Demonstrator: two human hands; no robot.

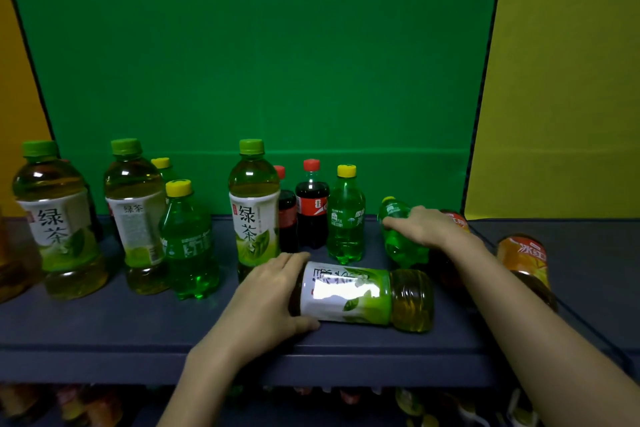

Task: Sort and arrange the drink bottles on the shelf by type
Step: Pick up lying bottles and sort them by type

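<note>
A green tea bottle [367, 298] lies on its side near the front of the dark shelf [104, 322]; my left hand [270, 295] grips its cap end. My right hand [422, 225] grips a tilted green soda bottle [398, 239] with a yellow cap at the back right. Upright green tea bottles stand at the left [59, 218], left of middle [136, 215] and in the middle [254, 204]. Green soda bottles [188, 243] [346, 215] and two cola bottles [311, 204] also stand upright.
Two orange-labelled iced tea bottles [523, 260] lie at the right, one partly hidden behind my right arm. A green backdrop [259, 62] closes the back; yellow panels flank it. More bottles show dimly on the shelf below [415, 402].
</note>
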